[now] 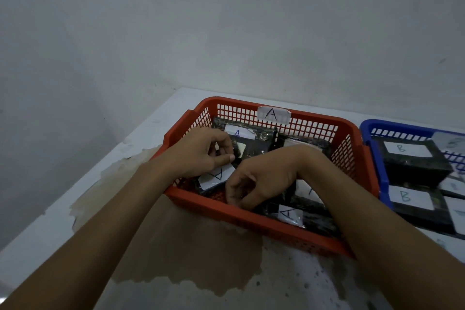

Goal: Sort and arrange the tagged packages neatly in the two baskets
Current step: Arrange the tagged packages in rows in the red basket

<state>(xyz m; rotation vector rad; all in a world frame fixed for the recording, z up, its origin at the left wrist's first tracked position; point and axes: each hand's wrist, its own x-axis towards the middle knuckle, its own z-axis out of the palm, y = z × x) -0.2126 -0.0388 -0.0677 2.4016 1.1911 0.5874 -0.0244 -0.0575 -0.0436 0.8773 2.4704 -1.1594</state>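
A red basket [251, 219] with an "A" label on its far wall holds several black wrapped packages with white "A" tags. Both my hands reach inside it. My left hand [201, 152] pinches the upper end of a tilted black package [217, 178] at the basket's left side. My right hand [259, 181] curls its fingers down at that package's lower right edge, touching it. Another A package [292, 214] lies by the near wall, and one [241, 134] lies at the back. A blue basket [372, 148] at the right holds black packages tagged "B" [407, 151].
Both baskets sit on a white table [75, 209] with a large brown stain [188, 246] under my forearms. The table's left edge runs diagonally. A plain grey wall stands close behind the baskets.
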